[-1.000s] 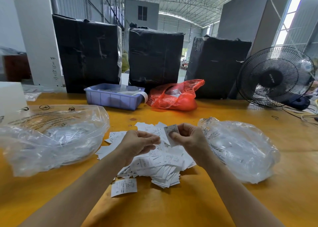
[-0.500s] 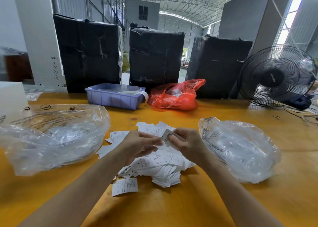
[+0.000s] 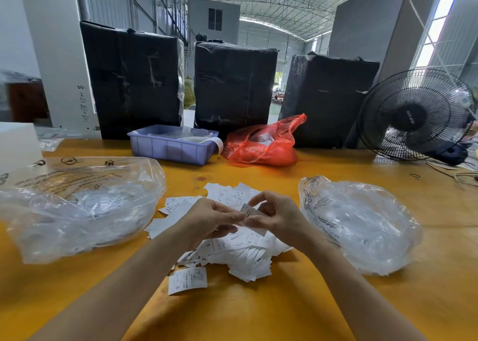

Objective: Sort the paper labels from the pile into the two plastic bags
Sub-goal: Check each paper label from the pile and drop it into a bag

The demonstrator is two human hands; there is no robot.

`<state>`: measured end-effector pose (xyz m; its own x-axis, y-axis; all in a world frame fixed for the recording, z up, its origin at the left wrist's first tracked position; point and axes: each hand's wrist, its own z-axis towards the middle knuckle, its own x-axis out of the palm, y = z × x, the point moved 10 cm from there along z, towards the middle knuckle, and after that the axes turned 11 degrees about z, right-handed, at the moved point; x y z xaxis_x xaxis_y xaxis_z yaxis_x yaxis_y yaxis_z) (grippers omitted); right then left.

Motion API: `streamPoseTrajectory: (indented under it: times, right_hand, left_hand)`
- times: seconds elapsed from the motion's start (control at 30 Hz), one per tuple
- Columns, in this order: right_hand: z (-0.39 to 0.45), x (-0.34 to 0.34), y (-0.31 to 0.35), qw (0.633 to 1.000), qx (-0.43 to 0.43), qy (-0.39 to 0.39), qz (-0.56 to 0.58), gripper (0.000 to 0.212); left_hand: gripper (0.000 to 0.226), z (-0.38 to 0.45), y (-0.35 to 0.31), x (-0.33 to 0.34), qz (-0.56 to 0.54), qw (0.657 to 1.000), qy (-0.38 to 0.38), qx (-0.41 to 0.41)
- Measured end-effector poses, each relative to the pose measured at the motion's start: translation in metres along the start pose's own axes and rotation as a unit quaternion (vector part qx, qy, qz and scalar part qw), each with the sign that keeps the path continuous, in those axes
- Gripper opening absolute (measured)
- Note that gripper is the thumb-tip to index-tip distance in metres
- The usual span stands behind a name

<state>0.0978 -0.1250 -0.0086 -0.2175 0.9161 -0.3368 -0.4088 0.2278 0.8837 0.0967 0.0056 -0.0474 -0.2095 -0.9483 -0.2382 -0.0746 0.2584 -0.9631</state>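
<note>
Hands meet above the pile of labels (image 3: 227, 247) on the yellow table (image 3: 284, 309). The left hand (image 3: 207, 220) and the right hand (image 3: 279, 218) together pinch one small label (image 3: 248, 209) between fingertips. One clear bag (image 3: 77, 206) lies left of the left hand, the other bag (image 3: 362, 224) just right of the right hand. A single label (image 3: 187, 280) lies nearer the person than the hands.

Warehouse hall, corrugated roof (image 3: 271, 2) on steel trusses; daylight enters at right. Yellow-orange table (image 3: 258, 312). Three black-wrapped bales (image 3: 134, 79) stand along far edge (handwritten digits on white panel (image 3: 59, 64) at left). Black fan (image 3: 413, 115) at right.
</note>
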Motion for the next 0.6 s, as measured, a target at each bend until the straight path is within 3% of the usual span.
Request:
streamPoseTrajectory:
  times: [0.1, 0.27, 0.43, 0.5, 0.6]
  right_hand:
    - [0.000, 0.000, 0.000, 1.000, 0.005, 0.011, -0.008, 0.026]
    - [-0.004, 0.007, 0.000, 0.999, 0.020, 0.039, -0.010, 0.056]
    - [-0.003, 0.001, 0.006, 0.999, 0.002, 0.001, -0.052, 0.072]
    - [-0.003, -0.006, 0.008, 0.999, 0.000, -0.031, -0.007, 0.068]
    - [-0.004, -0.018, 0.007, 0.992, 0.004, -0.093, 0.080, 0.045]
  left_hand:
    - [0.017, 0.001, 0.000, 0.000, 0.000, 1.000, -0.006, 0.003]
    - [0.025, 0.001, 0.001, 0.002, 0.033, 0.999, -0.004, 0.012]
    - [0.024, -0.001, 0.001, 0.013, 0.068, 0.997, 0.005, 0.022]
    - [0.023, 0.001, 0.000, 0.007, 0.021, 0.999, -0.025, 0.025]
    - [0.024, 0.002, 0.002, -0.002, -0.031, 0.998, -0.058, 0.009]
